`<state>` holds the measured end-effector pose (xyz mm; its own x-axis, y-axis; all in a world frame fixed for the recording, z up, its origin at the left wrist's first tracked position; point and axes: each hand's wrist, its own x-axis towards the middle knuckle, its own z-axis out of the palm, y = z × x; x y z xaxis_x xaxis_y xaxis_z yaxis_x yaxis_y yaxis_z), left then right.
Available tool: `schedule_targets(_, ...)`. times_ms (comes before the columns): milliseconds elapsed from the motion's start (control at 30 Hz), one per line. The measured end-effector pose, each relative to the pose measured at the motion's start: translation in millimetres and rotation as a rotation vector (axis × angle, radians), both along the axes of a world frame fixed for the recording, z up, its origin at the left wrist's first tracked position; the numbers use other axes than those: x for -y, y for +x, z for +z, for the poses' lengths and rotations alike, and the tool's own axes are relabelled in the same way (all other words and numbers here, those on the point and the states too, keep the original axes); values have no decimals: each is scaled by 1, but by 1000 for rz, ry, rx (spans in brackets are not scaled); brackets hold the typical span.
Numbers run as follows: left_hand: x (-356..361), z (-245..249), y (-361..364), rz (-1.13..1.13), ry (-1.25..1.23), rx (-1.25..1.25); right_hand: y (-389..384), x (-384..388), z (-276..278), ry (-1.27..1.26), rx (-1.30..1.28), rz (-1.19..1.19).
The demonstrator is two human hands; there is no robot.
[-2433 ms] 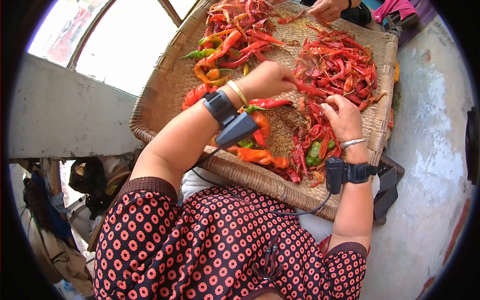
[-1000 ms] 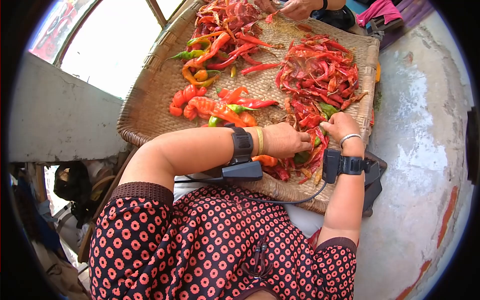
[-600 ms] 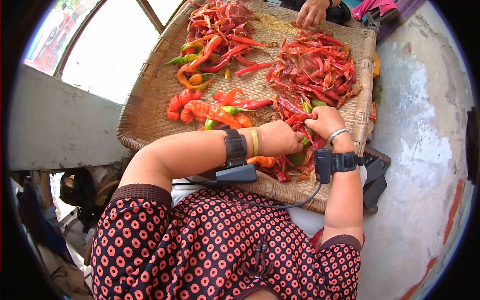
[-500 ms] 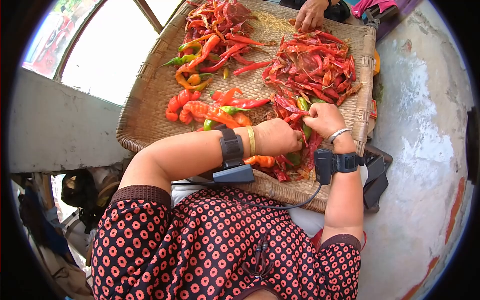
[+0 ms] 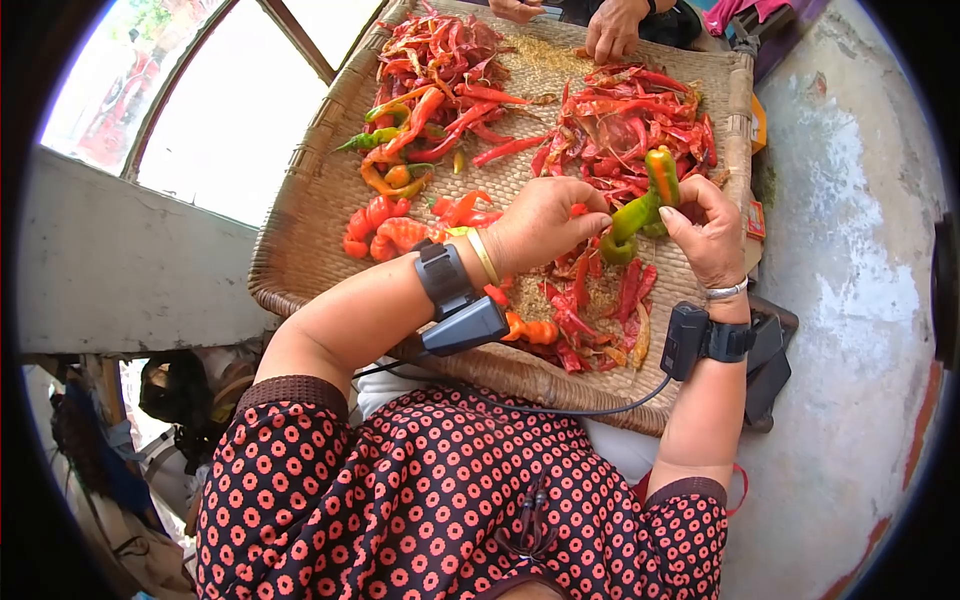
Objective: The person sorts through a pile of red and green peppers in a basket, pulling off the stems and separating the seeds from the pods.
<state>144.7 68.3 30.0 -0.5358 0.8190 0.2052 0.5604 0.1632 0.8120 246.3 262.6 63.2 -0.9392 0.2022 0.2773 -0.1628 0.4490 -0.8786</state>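
Note:
My right hand [image 5: 710, 235] is raised over the woven tray [image 5: 320, 215], its fingers closed on a curled green chili pepper [image 5: 633, 215] with an orange streak near its upper end. It may be more than one pepper. My left hand [image 5: 540, 225] is close beside it, thumb and fingers pressed together near the pepper's lower curl. A bit of red shows at its fingers, but what they hold is hidden. Below both hands lie wrinkled dried red chilies [image 5: 570, 310] and an orange pepper [image 5: 530, 328]. Fresh red peppers [image 5: 395, 238] rest left of my left hand.
A heap of dried red chilies [image 5: 630, 125] lies beyond my hands, with a mixed pile [image 5: 440, 60] at the far left. Loose seeds [image 5: 545, 52] are scattered between them. Another person's hand [image 5: 615, 28] reaches over the far edge. A wall [image 5: 850, 300] stands on the right.
Both hands have risen away from the near chilies, my right hand up and to the right. The green pepper has been lifted with it. A second hand of the other person has appeared at the far edge.

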Motion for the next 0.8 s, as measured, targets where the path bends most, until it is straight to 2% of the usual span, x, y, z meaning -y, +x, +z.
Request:
schedule_targets(67,1,9,-2,105,88,48,0,3,-1,-47,-26,19)
schedule_targets(133,0,6,-4,87,125,123,-1,9,-1,-297,-14,6)
schedule_targets(200,-2,8,0,203,317,-72,0,12,-2,-356,2,-5)
schedule_targets(267,3,14,-1,215,283,-118,0,12,-3,-464,45,-37)
schedule_targets(333,4,16,-2,108,259,-179,-2,11,-6,-505,-5,7)
schedule_targets(367,4,20,-3,38,172,-176,-2,13,-6,-564,-8,25)
schedule_targets(400,3,19,-2,49,167,-184,-3,15,-6,-625,-13,46)
schedule_targets(467,2,16,5,-34,-1,184,-6,20,-11,-652,-30,75)
schedule_targets(533,4,18,-1,7,-56,180,-9,25,-14,-566,41,17)
schedule_targets(600,7,16,-19,-39,7,438,-12,28,-14,-569,24,-18)
schedule_targets(633,10,19,-32,-3,-8,410,-12,24,-17,-483,72,-56)
schedule_targets(733,29,38,-72,255,95,583,-14,14,-22,-353,154,-121)
schedule_targets(767,38,39,-87,324,165,606,-15,10,-26,-215,199,-164)
schedule_targets(800,50,39,-104,384,149,514,-16,6,-31,-76,244,-208)
